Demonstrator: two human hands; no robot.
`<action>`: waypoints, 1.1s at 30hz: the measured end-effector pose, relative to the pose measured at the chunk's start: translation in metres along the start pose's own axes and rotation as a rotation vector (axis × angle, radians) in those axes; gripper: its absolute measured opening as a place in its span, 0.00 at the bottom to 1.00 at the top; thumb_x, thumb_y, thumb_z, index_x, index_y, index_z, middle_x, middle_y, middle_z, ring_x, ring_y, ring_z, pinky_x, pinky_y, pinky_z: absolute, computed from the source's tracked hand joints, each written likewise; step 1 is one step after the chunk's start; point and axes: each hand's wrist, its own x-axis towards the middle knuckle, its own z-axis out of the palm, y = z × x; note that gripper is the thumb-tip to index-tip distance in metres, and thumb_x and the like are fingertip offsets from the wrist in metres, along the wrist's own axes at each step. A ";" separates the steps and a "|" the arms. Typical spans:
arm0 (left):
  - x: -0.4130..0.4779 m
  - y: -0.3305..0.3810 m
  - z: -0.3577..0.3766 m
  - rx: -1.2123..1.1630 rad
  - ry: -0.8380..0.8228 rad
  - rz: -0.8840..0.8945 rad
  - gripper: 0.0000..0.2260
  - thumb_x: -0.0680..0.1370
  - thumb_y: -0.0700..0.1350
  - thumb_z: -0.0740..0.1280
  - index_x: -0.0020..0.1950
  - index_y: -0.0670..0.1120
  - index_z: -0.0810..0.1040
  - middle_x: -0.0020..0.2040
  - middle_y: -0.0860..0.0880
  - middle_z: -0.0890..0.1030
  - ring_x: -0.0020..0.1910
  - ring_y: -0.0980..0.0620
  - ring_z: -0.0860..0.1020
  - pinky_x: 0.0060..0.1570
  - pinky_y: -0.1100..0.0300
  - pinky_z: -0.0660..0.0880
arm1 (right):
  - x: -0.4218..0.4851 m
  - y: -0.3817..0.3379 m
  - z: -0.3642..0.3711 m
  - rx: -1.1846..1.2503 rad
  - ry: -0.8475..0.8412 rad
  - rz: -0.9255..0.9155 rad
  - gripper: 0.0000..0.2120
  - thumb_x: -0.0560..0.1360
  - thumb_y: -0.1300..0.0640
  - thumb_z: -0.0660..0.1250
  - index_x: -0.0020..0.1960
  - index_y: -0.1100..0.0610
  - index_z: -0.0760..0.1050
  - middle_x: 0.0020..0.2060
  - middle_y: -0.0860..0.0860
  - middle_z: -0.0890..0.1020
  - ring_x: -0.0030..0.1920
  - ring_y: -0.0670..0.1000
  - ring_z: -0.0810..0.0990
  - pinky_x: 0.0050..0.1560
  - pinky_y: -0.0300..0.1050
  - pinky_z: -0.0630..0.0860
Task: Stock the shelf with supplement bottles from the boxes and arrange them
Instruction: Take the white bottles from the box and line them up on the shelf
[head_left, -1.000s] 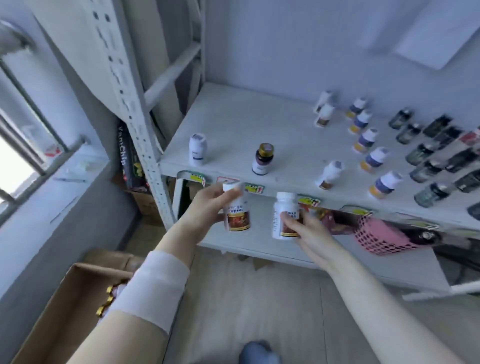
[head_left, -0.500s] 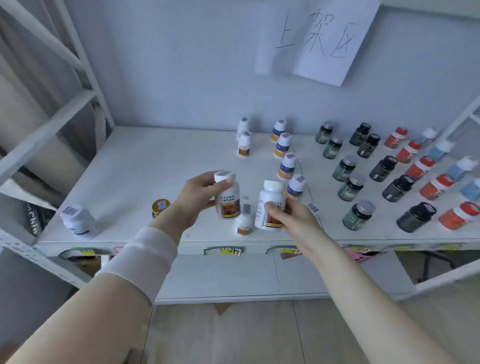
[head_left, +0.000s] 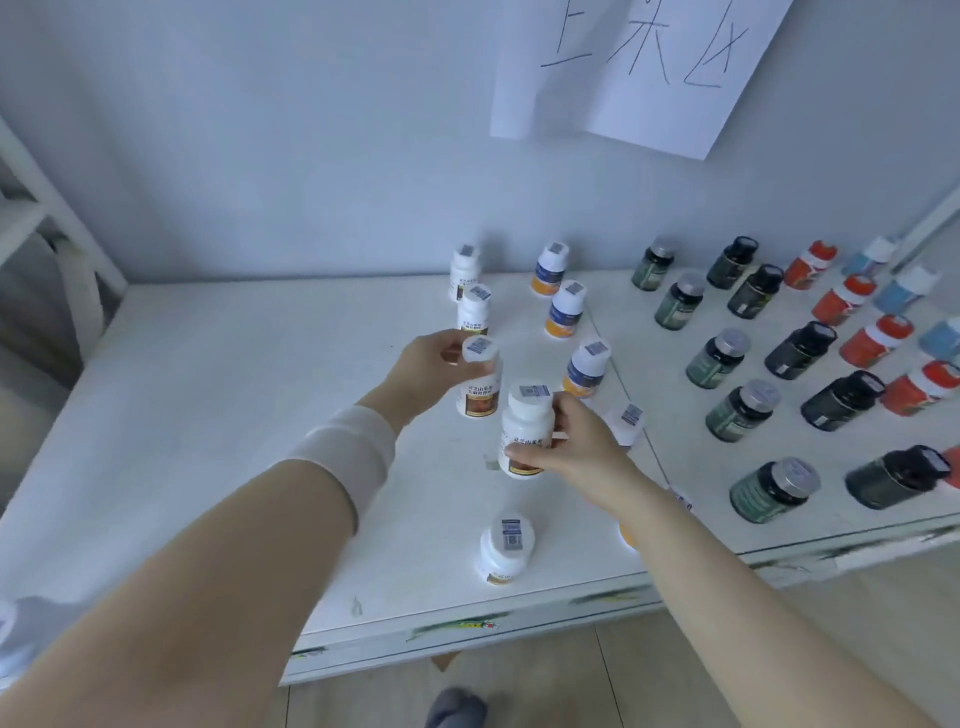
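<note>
We look down on a stocking job in progress. At the far left a white metal upright (head_left: 57, 223) frames the shelf (head_left: 208, 415), a flat, matte white board with light scuffs. A soft white cuff (head_left: 348, 452) bands the left forearm.

The left hand (head_left: 426, 364) curls fingers and thumb round the shoulder of the first white bottle (head_left: 480, 389), a smooth plastic cylinder with a brown-and-gold label and a barcode sticker on its flat lid. It is upright, in line with the back bottles (head_left: 474, 312), two of the same kind standing behind it. We cannot tell whether its base touches the board. A front bottle (head_left: 506, 551) of the same kind stands alone near the shelf's front edge.

The right hand (head_left: 582, 447) grips the second white bottle (head_left: 524, 431) — thumb across the lower label, fingers wrapped behind. This bottle is upright too, just beside the first and nearer us.

Further right a file of blue-and-orange bottles (head_left: 566, 312) with white caps runs front to back. Above them a creased paper sheet (head_left: 649, 67) with hand-drawn strokes hangs on the grey wall. Then come ordered files — dark green bottles (head_left: 717, 358) with grey lids, glossy black bottles (head_left: 800, 351), red bottles (head_left: 872, 340) and pale blue bottles (head_left: 904, 291) at the right edge.
</note>
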 end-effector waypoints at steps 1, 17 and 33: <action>0.008 -0.005 0.002 0.020 -0.007 0.005 0.15 0.71 0.44 0.74 0.56 0.49 0.79 0.52 0.50 0.82 0.52 0.53 0.79 0.50 0.67 0.71 | 0.004 0.005 0.003 -0.040 -0.003 0.008 0.23 0.64 0.58 0.77 0.54 0.53 0.70 0.50 0.48 0.79 0.52 0.49 0.78 0.55 0.43 0.74; 0.045 -0.043 0.028 -0.035 -0.046 0.021 0.18 0.69 0.38 0.75 0.56 0.49 0.76 0.54 0.52 0.77 0.53 0.57 0.75 0.49 0.74 0.74 | 0.034 0.053 0.031 -0.128 -0.017 -0.044 0.27 0.62 0.64 0.78 0.56 0.52 0.70 0.50 0.43 0.78 0.50 0.45 0.77 0.48 0.24 0.69; 0.012 -0.025 0.015 0.258 0.087 0.059 0.32 0.71 0.47 0.74 0.71 0.48 0.64 0.68 0.52 0.71 0.66 0.54 0.70 0.64 0.60 0.66 | 0.018 0.042 0.008 -0.245 -0.094 -0.061 0.41 0.64 0.57 0.78 0.71 0.55 0.61 0.65 0.48 0.71 0.65 0.45 0.69 0.67 0.37 0.64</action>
